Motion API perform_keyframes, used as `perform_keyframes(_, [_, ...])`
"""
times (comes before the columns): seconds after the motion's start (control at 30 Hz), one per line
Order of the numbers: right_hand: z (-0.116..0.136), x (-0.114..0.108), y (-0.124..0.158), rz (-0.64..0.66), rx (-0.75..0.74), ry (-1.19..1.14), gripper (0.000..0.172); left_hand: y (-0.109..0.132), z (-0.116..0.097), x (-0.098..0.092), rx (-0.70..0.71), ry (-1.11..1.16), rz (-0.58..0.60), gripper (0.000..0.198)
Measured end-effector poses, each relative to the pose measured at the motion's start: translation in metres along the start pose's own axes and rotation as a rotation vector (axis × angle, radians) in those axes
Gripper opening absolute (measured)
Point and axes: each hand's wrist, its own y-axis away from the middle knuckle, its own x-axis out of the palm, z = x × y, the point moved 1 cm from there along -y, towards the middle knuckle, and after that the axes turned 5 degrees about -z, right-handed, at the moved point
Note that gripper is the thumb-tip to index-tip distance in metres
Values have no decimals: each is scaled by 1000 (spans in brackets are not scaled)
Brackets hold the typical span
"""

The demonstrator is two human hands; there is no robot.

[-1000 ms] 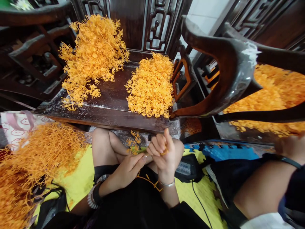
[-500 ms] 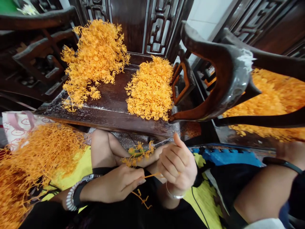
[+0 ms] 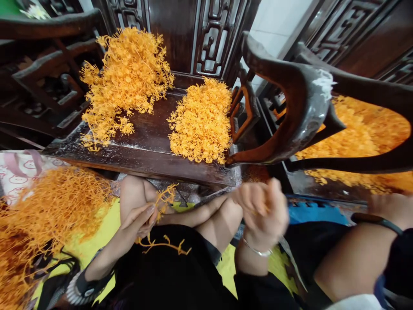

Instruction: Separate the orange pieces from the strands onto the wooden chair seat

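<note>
My left hand (image 3: 142, 219) is closed around orange branched plastic-looking stems (image 3: 171, 245). One part points up past the fingertips, and another trails below over the black clothing on my lap. My right hand (image 3: 263, 209) is raised to the right, apart from the left, with its fingers curled in. It is smeared by motion; a bit of orange shows between the fingers, too blurred to name. Left of my left hand lies a big heap of long orange stems (image 3: 61, 206). Ahead, two piles of orange plastic-looking flowers, one larger (image 3: 132, 73) and one smaller (image 3: 201, 122), rest on a dark wooden seat (image 3: 145, 129).
A curved wooden armrest (image 3: 290, 116) stands at right, with more orange pieces (image 3: 355, 129) on another seat behind it. Another person's arm (image 3: 351, 254) is close on my right. A patterned bag (image 3: 19, 172) lies at left. Yellow matting (image 3: 100, 232) is under me.
My hands have moved apart: the left went left with the stems, the right went up and right. The thin orange stem stretched between them is gone from there.
</note>
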Motion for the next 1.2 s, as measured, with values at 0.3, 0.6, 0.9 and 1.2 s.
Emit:
perform_keyframes(0.3, [-14, 61, -142, -211, -612, 887, 40, -7, -2, 35, -34, 393, 120, 38])
perform_keyframes(0.6, [-39, 52, -198, -225, -342, 1448, 33, -12, -18, 36, -78, 595, 284, 40])
perform_keyframes(0.9, [3, 67, -137, -87, -584, 871, 40, -19, -36, 27, -38, 803, 362, 32])
perform_keyframes(1.2, [-42, 59, -17, 991, 132, 237, 57, -30, -54, 26, 133, 1087, 200, 24])
